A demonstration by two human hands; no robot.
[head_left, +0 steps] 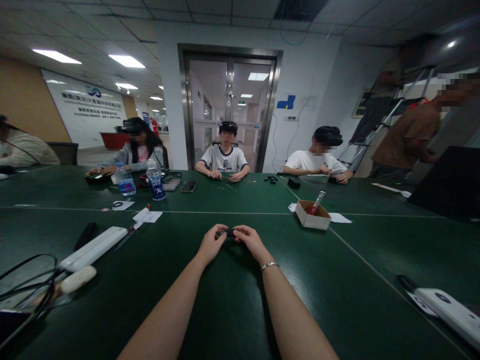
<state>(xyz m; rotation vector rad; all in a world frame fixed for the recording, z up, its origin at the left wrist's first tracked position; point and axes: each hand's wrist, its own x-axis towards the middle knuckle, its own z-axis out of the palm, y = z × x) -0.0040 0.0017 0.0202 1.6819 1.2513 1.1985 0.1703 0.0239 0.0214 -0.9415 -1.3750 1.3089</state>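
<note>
Between my two hands is a small black object (230, 233), short and roughly cylindrical; its exact kind is too small to make out. My left hand (212, 244) pinches its left end with thumb and fingers. From the other side, the fingertips of my right hand (252, 242) close on its right end. A silver bracelet (270, 265) circles my right wrist. Both hands are just above or on the green table (232, 295); whether they rest on it I cannot tell.
A cardboard box (313, 222) with a clear-and-red tool inside stands ahead on the right. To the left lie a white power strip (98, 246) and black cables (45, 272). Two bottles (155, 184) and a phone (189, 187) stand farther back. Several people sit across the table.
</note>
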